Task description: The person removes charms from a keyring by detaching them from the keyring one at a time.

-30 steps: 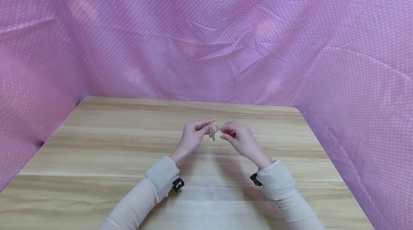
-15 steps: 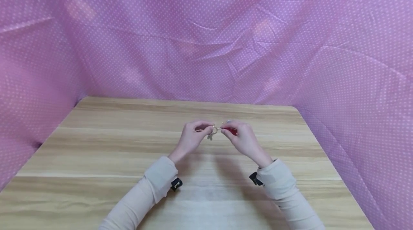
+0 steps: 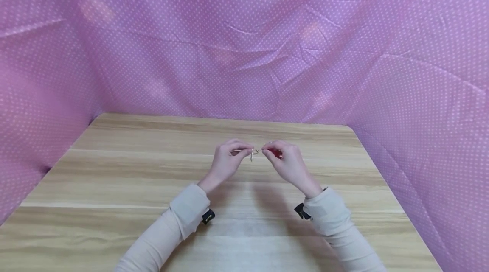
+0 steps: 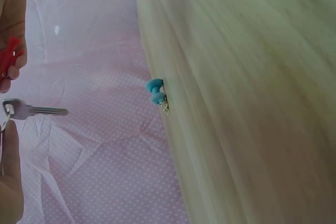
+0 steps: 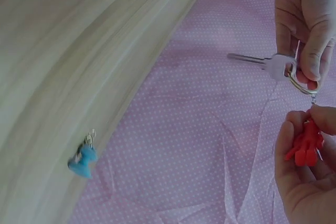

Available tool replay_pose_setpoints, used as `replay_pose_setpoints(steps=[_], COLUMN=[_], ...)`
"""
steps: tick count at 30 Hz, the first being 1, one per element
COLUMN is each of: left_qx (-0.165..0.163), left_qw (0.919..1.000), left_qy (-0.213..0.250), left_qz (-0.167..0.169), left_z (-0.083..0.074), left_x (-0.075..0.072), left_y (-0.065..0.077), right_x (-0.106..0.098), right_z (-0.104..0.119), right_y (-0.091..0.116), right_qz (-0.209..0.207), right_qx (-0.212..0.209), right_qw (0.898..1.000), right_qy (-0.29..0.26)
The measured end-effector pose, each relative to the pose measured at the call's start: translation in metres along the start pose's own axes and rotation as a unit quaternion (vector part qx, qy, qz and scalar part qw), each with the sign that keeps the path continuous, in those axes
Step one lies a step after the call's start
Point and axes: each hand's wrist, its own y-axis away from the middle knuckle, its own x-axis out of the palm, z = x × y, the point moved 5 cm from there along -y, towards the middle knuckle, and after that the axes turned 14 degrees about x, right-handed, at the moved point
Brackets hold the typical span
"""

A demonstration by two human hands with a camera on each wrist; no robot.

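Observation:
Thumb and fingertips of my left hand [image 3: 225,162] pinch a metal key ring [image 5: 299,85], with a silver key [image 5: 274,66] hanging from it. Facing it, my right hand [image 3: 288,164] holds a red figure-shaped charm [image 5: 308,144] against its curled fingers. Its thumb and index finger pinch near the short link [image 5: 314,98] between charm and ring. Both hands are raised above the table. In the head view most of the charm is covered by the right hand, and the key appears edge-on. Whether the link is fastened to the ring is too small to tell.
A blue charm [image 5: 82,162] with a short metal chain lies on the wooden table [image 3: 126,178] near its far edge, seen in both wrist views. Pink dotted cloth [image 3: 244,51] hangs around the back and sides of the table.
The key ring and key have turned in the left fingers, so the key now shows narrow. My right thumb and index finger have come together in a pinch beside the ring.

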Motion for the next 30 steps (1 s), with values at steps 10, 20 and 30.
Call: replay_pose_setpoints(steps=[10, 20, 30], left_qx=[-0.067, -0.121, -0.126], left_qw=[0.9945, 0.9762, 0.9680], left_qy=[0.063, 0.165, 0.191], left_qz=[-0.049, -0.072, -0.103], left_z=[0.003, 0.005, 0.009], left_x=[-0.001, 0.004, 0.007], left_y=[0.000, 0.004, 0.006], right_x=[0.002, 0.000, 0.006], right_z=[-0.004, -0.004, -0.015], right_y=[-0.001, 0.002, -0.001], right_qz=[0.008, 0.015, 0.033], right_qx=[0.046, 0.056, 0.065], right_qw=[0.997, 0.996, 0.993], right_qy=[-0.060, -0.074, -0.089])
